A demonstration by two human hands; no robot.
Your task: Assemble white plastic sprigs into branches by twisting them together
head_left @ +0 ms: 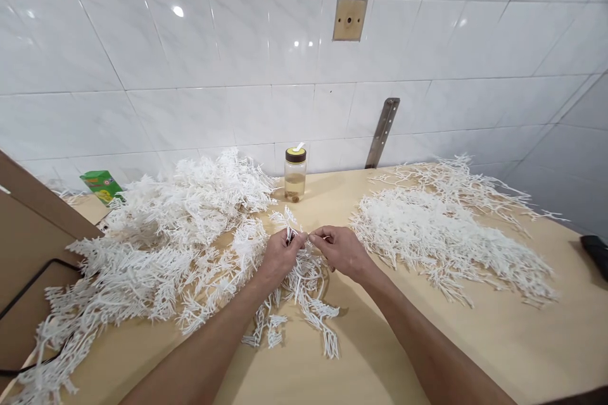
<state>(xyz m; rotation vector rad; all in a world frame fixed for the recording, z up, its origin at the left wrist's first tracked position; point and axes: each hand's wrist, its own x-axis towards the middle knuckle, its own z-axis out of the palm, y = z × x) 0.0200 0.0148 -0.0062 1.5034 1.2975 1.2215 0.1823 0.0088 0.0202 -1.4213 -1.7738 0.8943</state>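
Note:
At the middle of the table, my left hand (281,254) is closed in a pinch on a white branched plastic sprig (287,220), whose forked tips stick up above the fingers. Thumb and forefinger of my right hand (342,252) meet right beside the left fingertips, also pinched; what lies between them is too small to make out. Beneath both hands, a loose bunch of white sprigs (313,304) hangs and spreads on the tabletop. To the left rises a big heap of frilly white sprigs (190,209). A flatter pile of thinner white sprigs (441,234) lies to the right.
A lidded jar (295,177) with liquid stands behind my hands. A green box (101,186) sits at the back left, near a brown cardboard panel (38,253) and a black cable (28,291). A metal strip (382,133) leans on the tiled wall. A dark object (595,254) lies far right.

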